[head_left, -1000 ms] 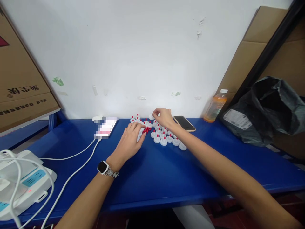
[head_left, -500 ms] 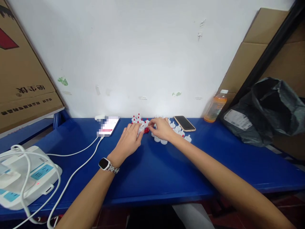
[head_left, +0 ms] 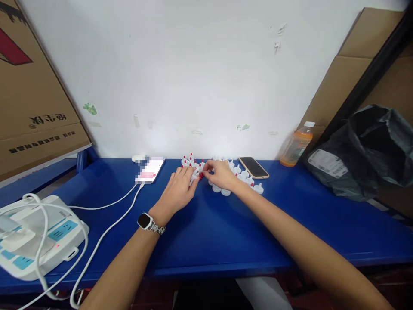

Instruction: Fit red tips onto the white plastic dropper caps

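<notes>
Blue table [head_left: 219,245]: its rear edge is running along the white wall [head_left: 187,77] at mid-frame, its front edge is crossing the lower frame, and open surface is extending between the 2 forearms at lower centre and on past the right forearm [head_left: 300,232]. Bounding this room: a power strip [head_left: 66,230] is occupying the lower left; a bottle [head_left: 297,144] and a black bag [head_left: 351,150] are standing at right. White caps [head_left: 258,188], some red-tipped, are lying in 2 groups at centre, red pieces [head_left: 201,176] between them. Left hand [head_left: 179,188], watch [head_left: 144,221] at wrist: arching palm-down over the left group, fingers bending, thumb spreading; grasp, cannot tell. Right hand [head_left: 221,174]: reaching in from lower right, thumb and forefinger converging beside the red pieces; whether it is gripping 1, cannot tell.
</notes>
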{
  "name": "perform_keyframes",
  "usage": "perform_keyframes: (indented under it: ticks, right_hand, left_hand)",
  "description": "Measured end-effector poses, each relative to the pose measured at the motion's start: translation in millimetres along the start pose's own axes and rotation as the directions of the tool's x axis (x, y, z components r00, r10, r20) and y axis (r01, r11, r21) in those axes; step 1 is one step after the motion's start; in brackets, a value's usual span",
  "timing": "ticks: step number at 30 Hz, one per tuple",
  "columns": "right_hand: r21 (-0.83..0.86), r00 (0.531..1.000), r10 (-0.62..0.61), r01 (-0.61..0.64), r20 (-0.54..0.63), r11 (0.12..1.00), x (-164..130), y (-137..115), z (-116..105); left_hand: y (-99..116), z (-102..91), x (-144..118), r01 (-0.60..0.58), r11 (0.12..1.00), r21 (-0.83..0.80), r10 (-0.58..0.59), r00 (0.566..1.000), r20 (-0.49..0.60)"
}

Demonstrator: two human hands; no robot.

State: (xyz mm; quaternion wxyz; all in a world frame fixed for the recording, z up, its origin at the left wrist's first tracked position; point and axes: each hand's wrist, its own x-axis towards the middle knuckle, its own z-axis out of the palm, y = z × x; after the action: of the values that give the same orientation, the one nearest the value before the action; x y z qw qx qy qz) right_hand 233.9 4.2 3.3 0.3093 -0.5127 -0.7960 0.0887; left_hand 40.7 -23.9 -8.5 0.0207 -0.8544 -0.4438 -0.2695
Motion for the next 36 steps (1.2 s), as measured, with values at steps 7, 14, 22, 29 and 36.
perform_keyframes:
  ticks: [7, 14, 22, 29, 36]
  right_hand:
    - [0.697, 0.995, 0.094, -0.051, -0.024, 0.715, -23.0, -8.7, -7.2]
    - [0.810, 0.984, 0.180, -0.095, -0.014, 0.579, -25.5, -12.6, -4.5]
    - [0.820, 0.977, 0.213, -0.107, -0.018, 0.562, -26.4, -14.0, -7.3]
    - [0.814, 0.988, 0.152, -0.092, 0.004, 0.573, -27.4, -21.3, -10.6]
    - [0.821, 0.996, 0.086, -0.073, 0.029, 0.566, -28.4, -18.7, -15.2]
  left_hand:
    - [8.1, 2.6, -1.4, -0.073, 0.997, -0.036, 0.073, 0.997, 0.016]
    - [12.1, -0.1, -2.5, -0.143, 0.985, -0.096, 0.145, 0.989, 0.016]
    - [17.5, -4.1, -2.5, -0.172, 0.980, -0.095, 0.177, 0.983, 0.045]
    - [20.4, -7.1, -5.6, -0.194, 0.971, -0.141, 0.202, 0.979, 0.040]
    - [22.8, -1.9, -2.9, -0.177, 0.962, -0.209, 0.183, 0.983, 0.009]
